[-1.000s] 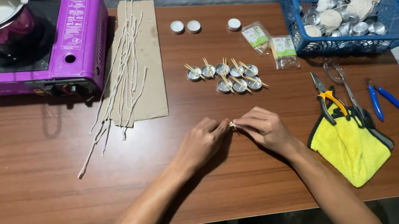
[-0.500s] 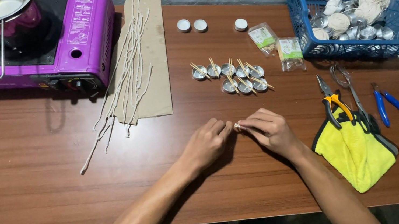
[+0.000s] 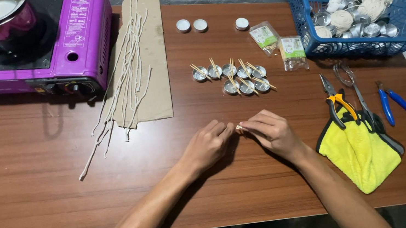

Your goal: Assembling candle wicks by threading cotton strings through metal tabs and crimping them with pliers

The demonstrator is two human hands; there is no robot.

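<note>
Head view: both hands pinch one small piece

Left hand (image 3: 208, 145) and right hand (image 3: 272, 132) meet fingertip to fingertip, clamped on a small metal cup (image 3: 239, 128) above the wooden table (image 3: 32, 188). At 12 o'clock sit finished cups with sticks (image 3: 232, 76). At 3 o'clock lie pliers (image 3: 335, 101) on a yellow cloth (image 3: 363, 152). At 10 o'clock, wick strands (image 3: 123, 89) on cardboard.

My left hand (image 3: 207, 145) and right hand (image 3: 273, 130) rest low, knuckles up, fingertips meeting in a pinch between them. Both forearms are bare and angle in from below, wrists nearly straight.
</note>
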